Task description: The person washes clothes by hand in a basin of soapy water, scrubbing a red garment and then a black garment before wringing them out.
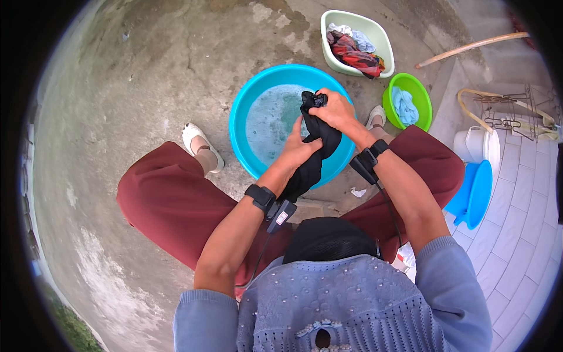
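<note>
A dark, wet-looking bunched black garment hangs over a round blue basin with sudsy water in it. The garment's upper end, gathered and shiny, is pinched in my right hand above the basin's right half. Lower down, my left hand holds the cloth, its thumb across the fabric and its index finger stretched out along the edge. From there the cloth trails over the basin's near rim towards my lap, where my left forearm partly hides it.
A pale green tub of clothes stands beyond the basin. Beside it is a bright green basin with light blue cloth. Along the right are a wooden stick, a wire rack, a white bucket and a blue plastic container.
</note>
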Demonstrator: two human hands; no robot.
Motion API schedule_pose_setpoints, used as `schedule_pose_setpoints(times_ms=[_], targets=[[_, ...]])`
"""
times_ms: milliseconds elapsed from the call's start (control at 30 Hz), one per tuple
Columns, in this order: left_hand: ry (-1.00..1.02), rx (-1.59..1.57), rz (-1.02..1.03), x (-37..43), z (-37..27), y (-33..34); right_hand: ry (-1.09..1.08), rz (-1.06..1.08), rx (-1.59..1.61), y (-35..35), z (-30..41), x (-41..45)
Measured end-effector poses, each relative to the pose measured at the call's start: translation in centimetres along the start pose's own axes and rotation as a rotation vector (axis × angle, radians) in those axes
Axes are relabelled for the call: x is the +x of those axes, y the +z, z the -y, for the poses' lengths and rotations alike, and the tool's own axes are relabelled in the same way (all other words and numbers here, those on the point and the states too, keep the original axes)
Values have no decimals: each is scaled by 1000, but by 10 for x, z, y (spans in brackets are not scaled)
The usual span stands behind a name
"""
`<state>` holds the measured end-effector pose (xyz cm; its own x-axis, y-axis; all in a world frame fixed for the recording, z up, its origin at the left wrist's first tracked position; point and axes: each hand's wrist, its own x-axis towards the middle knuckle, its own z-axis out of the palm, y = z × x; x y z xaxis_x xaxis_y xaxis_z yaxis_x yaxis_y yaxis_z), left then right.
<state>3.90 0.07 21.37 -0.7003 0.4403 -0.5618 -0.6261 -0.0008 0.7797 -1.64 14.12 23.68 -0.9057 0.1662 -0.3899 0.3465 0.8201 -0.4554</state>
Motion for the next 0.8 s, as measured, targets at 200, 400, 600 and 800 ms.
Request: schedule_pose_setpoints(times_ms=[200, 400, 600, 800], targets=[[26, -50, 73, -6, -22, -4, 32, -80, 15, -3, -2, 2], [206, 157, 47, -2, -10, -4, 28, 83, -116, -8, 23, -8], [311, 173, 50, 6, -11, -9, 96, 45, 317, -6, -4, 3], [2, -275, 36, 2, -29, -14, 223, 408, 1480, -23, -30, -7]])
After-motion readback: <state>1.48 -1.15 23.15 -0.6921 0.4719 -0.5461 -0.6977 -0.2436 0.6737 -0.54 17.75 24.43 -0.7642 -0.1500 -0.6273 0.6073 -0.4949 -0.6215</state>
